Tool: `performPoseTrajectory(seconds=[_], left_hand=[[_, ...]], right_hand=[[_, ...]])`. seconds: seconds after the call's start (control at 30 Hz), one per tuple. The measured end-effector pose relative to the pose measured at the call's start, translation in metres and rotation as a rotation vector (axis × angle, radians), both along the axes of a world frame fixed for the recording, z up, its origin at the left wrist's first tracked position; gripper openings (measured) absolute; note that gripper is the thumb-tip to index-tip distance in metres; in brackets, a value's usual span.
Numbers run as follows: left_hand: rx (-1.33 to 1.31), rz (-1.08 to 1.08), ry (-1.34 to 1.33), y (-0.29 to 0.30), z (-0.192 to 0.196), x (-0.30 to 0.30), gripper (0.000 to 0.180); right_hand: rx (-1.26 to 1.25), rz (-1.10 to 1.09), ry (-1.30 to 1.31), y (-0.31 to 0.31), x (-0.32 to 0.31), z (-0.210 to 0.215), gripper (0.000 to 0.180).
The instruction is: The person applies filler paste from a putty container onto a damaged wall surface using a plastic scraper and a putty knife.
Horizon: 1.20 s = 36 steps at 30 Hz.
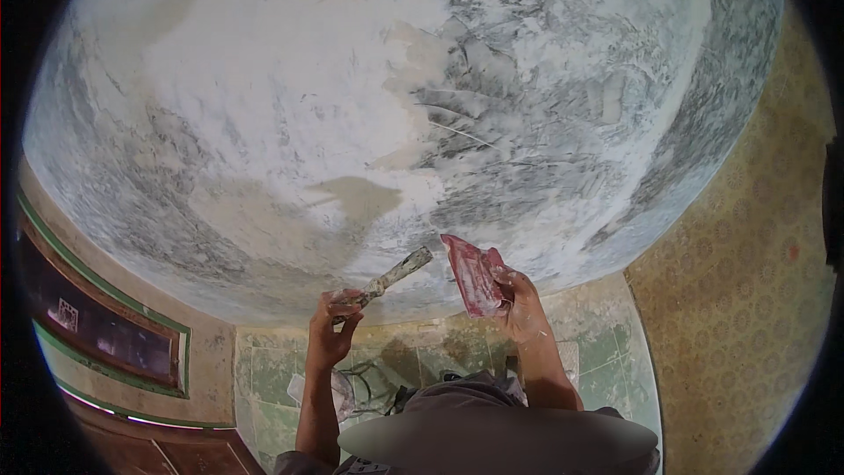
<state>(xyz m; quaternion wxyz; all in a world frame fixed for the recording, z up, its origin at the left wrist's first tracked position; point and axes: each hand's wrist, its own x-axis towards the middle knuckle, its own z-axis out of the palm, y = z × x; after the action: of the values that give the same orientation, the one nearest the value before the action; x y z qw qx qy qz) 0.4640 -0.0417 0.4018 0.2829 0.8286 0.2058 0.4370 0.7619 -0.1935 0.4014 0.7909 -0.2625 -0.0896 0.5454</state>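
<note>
My left hand (pixel 335 324) grips the handle of a putty knife (pixel 394 274) smeared with white filler, its blade slanting up to the right. My right hand (pixel 519 299) holds a red flat scraper pad (pixel 471 271), also dusted white, tilted beside the knife's tip. Both tools hover close together in front of the lower part of a wall (pixel 352 105) coated in patchy white and grey putty. The two tools are near each other but apart.
A patterned yellow wall (pixel 747 299) stands to the right. A dark wooden frame with green trim (pixel 105 317) lies at lower left. The greenish tiled floor (pixel 607 361) below carries a white bag (pixel 338 387) and dark cables by my feet.
</note>
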Motion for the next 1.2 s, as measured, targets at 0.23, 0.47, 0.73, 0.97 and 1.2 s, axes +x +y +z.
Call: performPoseTrajectory(seconds=[0.23,0.47,0.73,0.97,1.2], left_hand=[[-0.3,0.083,-0.298,-0.014,-0.012,-0.015,0.023],[-0.589,0.146,-0.522,-0.023,-0.015,-0.032,0.017],[-0.656,0.183,-0.55,0.001,-0.013,-0.067,0.019],[-0.659,0.201,-0.571,0.021,-0.009,-0.083,0.022],[-0.655,0.232,-0.577,0.03,-0.004,-0.086,0.022]], right_hand=[[-0.003,-0.136,-0.263,0.017,-0.014,0.068,0.029],[0.229,-0.664,-1.053,0.078,-0.011,0.124,0.023],[0.062,-1.532,-1.974,0.184,0.006,0.215,0.074],[-0.027,-1.64,-2.052,0.233,0.03,0.228,0.074],[-0.05,-1.588,-2.054,0.21,0.016,0.201,0.068]])
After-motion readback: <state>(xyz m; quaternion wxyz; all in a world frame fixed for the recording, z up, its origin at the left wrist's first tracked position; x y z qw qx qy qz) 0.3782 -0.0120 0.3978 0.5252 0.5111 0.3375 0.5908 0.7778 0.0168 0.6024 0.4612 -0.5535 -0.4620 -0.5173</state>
